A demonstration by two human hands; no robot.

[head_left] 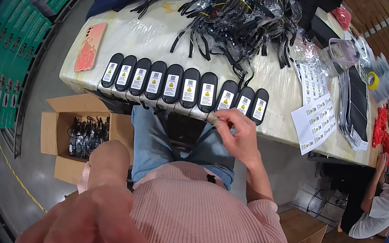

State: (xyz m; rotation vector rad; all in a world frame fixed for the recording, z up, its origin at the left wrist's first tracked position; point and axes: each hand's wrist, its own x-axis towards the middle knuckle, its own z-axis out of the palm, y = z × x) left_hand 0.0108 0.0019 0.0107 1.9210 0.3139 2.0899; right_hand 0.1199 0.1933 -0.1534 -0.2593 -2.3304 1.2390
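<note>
Several black oval handheld devices (190,87) lie in a row along the table's near edge, each with a white label bearing a yellow warning triangle. Thin black cords stick out at their lower ends, over the edge. My right hand (239,137) is at that edge, thumb and forefinger pinched together just below the devices toward the row's right end. What the pinch holds, if anything, is too small to make out. Raised close to the camera at lower left, my left hand (99,215) looms large and blurred; its fingertips are hidden, and it is apart from the devices.
A plastic-wrapped table (148,28) holds a heap of bagged black-strapped items (239,13), a pink phone (90,47) and label sheets (314,122). An open carton (51,133) stands at left on the floor. Another person (381,207) sits at right beside red items.
</note>
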